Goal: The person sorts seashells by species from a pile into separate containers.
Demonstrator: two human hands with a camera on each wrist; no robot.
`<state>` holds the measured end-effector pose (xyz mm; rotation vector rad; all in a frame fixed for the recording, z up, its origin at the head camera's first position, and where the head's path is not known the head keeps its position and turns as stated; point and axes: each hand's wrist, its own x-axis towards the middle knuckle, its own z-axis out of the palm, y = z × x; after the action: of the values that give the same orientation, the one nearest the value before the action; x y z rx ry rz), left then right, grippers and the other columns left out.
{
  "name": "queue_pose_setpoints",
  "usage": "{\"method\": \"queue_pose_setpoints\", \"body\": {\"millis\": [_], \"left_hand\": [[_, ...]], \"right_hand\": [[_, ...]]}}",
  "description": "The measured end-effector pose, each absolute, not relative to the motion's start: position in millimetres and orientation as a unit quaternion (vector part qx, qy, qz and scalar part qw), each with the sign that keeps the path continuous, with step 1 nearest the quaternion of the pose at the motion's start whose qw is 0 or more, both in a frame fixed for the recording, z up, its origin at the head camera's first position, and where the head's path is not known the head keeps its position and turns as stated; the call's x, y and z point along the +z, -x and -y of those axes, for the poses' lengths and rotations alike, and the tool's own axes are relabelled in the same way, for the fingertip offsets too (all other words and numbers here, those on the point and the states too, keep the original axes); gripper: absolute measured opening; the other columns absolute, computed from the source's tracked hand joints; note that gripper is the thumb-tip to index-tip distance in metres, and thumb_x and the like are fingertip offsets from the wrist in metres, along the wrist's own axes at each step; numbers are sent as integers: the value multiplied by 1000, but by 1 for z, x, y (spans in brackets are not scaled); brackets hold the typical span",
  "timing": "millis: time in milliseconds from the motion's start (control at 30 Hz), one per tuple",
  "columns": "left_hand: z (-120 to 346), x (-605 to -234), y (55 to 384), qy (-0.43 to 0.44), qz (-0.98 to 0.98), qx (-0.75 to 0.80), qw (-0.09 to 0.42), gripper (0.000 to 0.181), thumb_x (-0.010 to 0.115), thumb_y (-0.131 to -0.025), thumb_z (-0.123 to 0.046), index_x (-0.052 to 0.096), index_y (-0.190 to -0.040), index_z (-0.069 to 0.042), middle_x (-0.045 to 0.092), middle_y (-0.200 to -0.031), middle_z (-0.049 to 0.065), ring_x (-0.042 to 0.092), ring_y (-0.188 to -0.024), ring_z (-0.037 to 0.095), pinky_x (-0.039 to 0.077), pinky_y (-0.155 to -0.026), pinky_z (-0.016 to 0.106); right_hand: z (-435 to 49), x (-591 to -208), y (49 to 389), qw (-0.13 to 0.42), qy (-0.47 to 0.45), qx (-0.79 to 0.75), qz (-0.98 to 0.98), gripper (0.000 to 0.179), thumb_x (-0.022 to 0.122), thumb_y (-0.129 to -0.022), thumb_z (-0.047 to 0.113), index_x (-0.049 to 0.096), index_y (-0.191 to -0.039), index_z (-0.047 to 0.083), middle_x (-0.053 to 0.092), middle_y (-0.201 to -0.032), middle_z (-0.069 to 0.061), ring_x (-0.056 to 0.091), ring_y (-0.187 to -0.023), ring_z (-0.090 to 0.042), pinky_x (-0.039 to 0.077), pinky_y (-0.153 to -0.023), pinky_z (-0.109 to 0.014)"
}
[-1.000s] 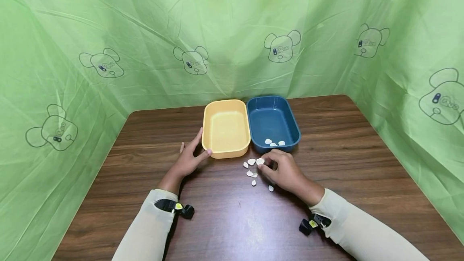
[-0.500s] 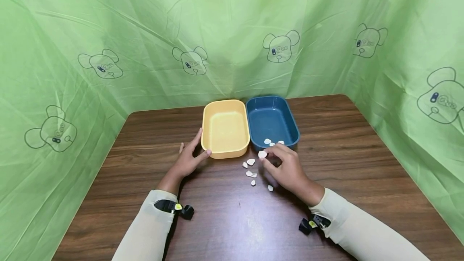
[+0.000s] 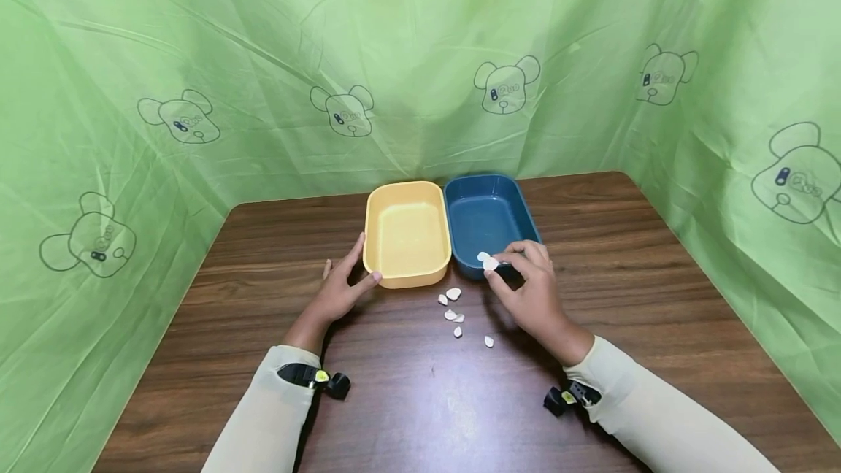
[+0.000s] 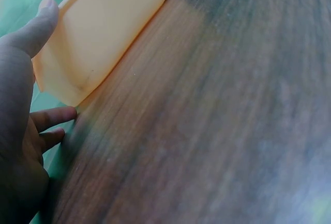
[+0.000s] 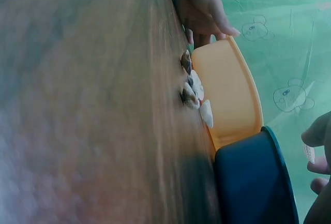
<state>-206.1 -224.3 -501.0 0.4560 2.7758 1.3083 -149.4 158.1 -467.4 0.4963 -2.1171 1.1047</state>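
My right hand point(image 3: 535, 294) pinches a white seashell point(image 3: 490, 263) between thumb and fingers over the near edge of the blue tray point(image 3: 482, 210). The shell's ridged side shows in the right wrist view, where the held seashell point(image 5: 309, 153) is partly hidden by the fingers. Another seashell point(image 3: 483, 256) lies inside the blue tray; my hand covers that tray's near right corner. My left hand point(image 3: 338, 290) rests with spread fingers against the left side and near corner of the yellow tray point(image 3: 407, 279). In the left wrist view its thumb point(image 4: 39, 27) lies straight along the tray.
Several seashells lie loose on the wooden table point(image 3: 394, 356) in front of the trays, among them one seashell point(image 3: 453, 294) near the yellow tray and a separate seashell point(image 3: 489, 341) to the right. A green curtain point(image 3: 420, 57) with bear drawings surrounds the table's back and sides.
My right hand has lifted a seashell from the table and carried it up and right, over the blue tray's near edge. My left hand has stayed on the yellow tray.
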Motion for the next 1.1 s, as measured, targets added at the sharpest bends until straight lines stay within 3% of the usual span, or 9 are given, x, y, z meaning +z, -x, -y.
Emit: {"method": "queue_pose_setpoints", "body": {"millis": [267, 533, 800, 1000, 1100], "left_hand": [[223, -500, 206, -147, -894, 422, 20, 92, 69, -107, -48, 10, -176, -39, 32, -180, 4, 27, -168, 38, -13, -129, 78], [224, -500, 205, -146, -891, 429, 16, 92, 70, -106, -45, 13, -178, -29, 34, -179, 5, 27, -168, 39, -13, -128, 79], [223, -501, 206, -147, -894, 422, 18, 92, 69, -107, -47, 10, -177, -37, 33, -179, 4, 28, -168, 38, -13, -129, 78], [223, -500, 206, -148, -892, 428, 16, 93, 70, -106, -45, 14, -178, -27, 34, -179, 5, 28, -168, 38, -13, -128, 79], [223, -500, 206, -148, -893, 424, 17, 93, 69, -107, -46, 12, -178, -31, 34, -179, 4, 28, -168, 38, -13, -128, 79]], "right_hand": [[-165, -467, 152, 325, -127, 436, 829, 19, 88, -86, 4, 80, -103, 0, 64, -129, -27, 45, -138, -51, 26, -112, -70], [-168, -469, 157, 305, -89, 433, 843, 24, 85, -90, 7, 79, -112, 2, 61, -139, -25, 39, -145, -49, 21, -116, -73], [-171, -470, 160, 294, -75, 436, 847, 29, 84, -96, 9, 79, -125, 6, 57, -144, -26, 37, -146, -49, 19, -114, -74], [-172, -469, 160, 267, -63, 426, 862, 50, 78, -101, 8, 66, -149, 7, 47, -158, -27, 24, -158, -50, 12, -119, -78], [-172, -468, 160, 264, -61, 428, 862, 57, 75, -102, 7, 59, -156, 7, 45, -161, -26, 22, -160, -50, 10, -120, -78]]}}
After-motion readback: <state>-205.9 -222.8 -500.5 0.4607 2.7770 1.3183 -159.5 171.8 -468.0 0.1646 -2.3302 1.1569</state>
